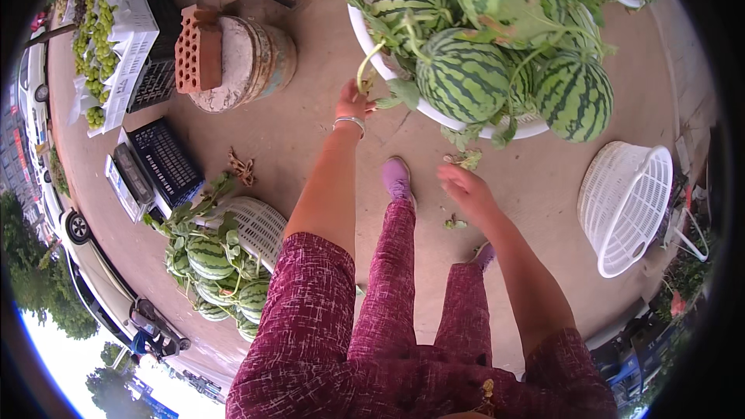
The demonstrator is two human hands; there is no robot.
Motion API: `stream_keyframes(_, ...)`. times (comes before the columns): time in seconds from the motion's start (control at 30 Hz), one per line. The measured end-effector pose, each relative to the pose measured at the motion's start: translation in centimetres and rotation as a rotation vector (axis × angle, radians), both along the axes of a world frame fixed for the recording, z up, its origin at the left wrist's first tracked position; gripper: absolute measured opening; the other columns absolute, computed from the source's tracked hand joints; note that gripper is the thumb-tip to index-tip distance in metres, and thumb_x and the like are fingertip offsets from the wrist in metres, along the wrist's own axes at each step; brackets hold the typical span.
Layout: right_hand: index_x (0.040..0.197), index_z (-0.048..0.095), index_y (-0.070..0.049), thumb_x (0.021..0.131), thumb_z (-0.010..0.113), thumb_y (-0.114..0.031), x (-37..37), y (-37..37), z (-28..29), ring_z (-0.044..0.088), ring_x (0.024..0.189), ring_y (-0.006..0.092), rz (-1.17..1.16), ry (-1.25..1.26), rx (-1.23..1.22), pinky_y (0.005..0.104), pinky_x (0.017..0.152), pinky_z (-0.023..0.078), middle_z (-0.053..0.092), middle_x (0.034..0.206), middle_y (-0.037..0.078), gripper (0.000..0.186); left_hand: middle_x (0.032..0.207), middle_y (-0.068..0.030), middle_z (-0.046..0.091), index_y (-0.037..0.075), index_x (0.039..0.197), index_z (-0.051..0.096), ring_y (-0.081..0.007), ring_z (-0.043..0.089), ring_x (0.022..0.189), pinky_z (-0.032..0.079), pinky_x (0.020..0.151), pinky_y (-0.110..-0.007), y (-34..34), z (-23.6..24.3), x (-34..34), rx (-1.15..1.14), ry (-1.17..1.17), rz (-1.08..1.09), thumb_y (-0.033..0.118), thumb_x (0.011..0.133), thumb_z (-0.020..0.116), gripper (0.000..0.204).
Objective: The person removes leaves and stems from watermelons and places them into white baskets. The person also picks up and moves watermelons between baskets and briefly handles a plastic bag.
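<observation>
A large white plastic basket (pixel 358 31) at the top is heaped with striped watermelons (pixel 463 77), leaves and vines. At its left rim my left hand (pixel 355 103) is closed on a pale green vine stem (pixel 366 64). My right hand (pixel 464 188) hangs lower, below the basket's front rim, fingers stretched out and empty, just beside a few loose leaves (pixel 466 159) on the pavement.
An empty white basket (pixel 621 209) stands right. Left are another basket (pixel 248 225) of watermelons, a scale (pixel 132 174) with a dark crate (pixel 167 159), a bucket (pixel 264 66) topped with bricks (pixel 198 54), and boxed grapes (pixel 101 46). Cars (pixel 101 271) stand beyond.
</observation>
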State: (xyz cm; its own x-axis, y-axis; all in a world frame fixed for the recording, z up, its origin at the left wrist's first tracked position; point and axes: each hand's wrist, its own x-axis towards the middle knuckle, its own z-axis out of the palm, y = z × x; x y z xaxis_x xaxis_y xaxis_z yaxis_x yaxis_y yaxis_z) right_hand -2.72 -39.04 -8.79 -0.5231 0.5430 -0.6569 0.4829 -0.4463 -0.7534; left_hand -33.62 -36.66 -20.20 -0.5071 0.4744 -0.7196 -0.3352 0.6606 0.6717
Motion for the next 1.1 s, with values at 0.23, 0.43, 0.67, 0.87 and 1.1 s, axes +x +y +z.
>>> stream_keyframes(0.23,0.122,0.058,-0.007,0.084,0.055,-0.008,-22.0,8.8,2.6,0.051,0.121,0.0250,0.645,-0.157,1.118,0.0419,0.105,0.036,0.060,0.122,0.007,0.038,0.090,-0.0090,0.069,0.009,0.110,0.064,-0.0223,0.067,0.072,0.055,0.062,-0.035,-3.1,2.6,-2.2,0.012,0.133,-0.284,0.018,0.093,0.053,0.022)
stream_keyframes(0.43,0.094,0.069,-0.010,0.084,0.052,-0.013,-26.3,10.6,2.8,0.055,0.109,0.0200,1.208,-0.400,1.016,0.0478,0.110,0.029,0.064,0.103,0.002,0.020,0.098,-0.0203,0.064,0.004,0.096,0.063,-0.0389,0.062,0.088,0.051,0.072,-0.045,-3.2,9.6,-3.4,-0.080,0.600,-0.738,0.021,0.089,0.056,0.020)
stream_keyframes(0.67,0.085,0.069,-0.012,0.083,0.054,-0.014,-26.9,12.0,2.0,0.060,0.094,0.0185,1.097,-0.415,1.213,0.0449,0.105,0.035,0.064,0.088,0.000,0.015,0.094,-0.0164,0.066,0.006,0.094,0.065,-0.0357,0.063,0.086,0.050,0.074,-0.044,-0.5,9.1,-4.1,-0.110,0.324,-0.376,0.029,0.091,0.051,0.027)
stream_keyframes(0.87,0.091,0.068,-0.012,0.083,0.060,-0.016,-26.4,12.0,2.9,0.058,0.102,0.0193,0.873,-0.234,1.208,0.0411,0.097,0.038,0.064,0.104,0.005,0.013,0.092,-0.0154,0.068,0.008,0.104,0.066,-0.0337,0.064,0.078,0.051,0.072,-0.041,-7.4,-0.1,-8.4,-0.168,0.115,-0.057,0.017,0.084,0.059,0.023)
stream_keyframes(1.1,0.128,0.051,-0.003,0.087,0.063,-0.011,-20.6,9.2,-1.8,0.055,0.115,0.0283,-0.045,-0.188,0.431,0.0357,0.085,0.052,0.028,0.146,0.022,0.044,0.111,-0.0088,0.066,0.003,0.126,0.056,-0.0194,0.062,0.103,0.050,0.088,-0.028,-8.8,1.1,-8.3,-0.269,0.728,-0.316,0.016,0.090,0.058,0.037)
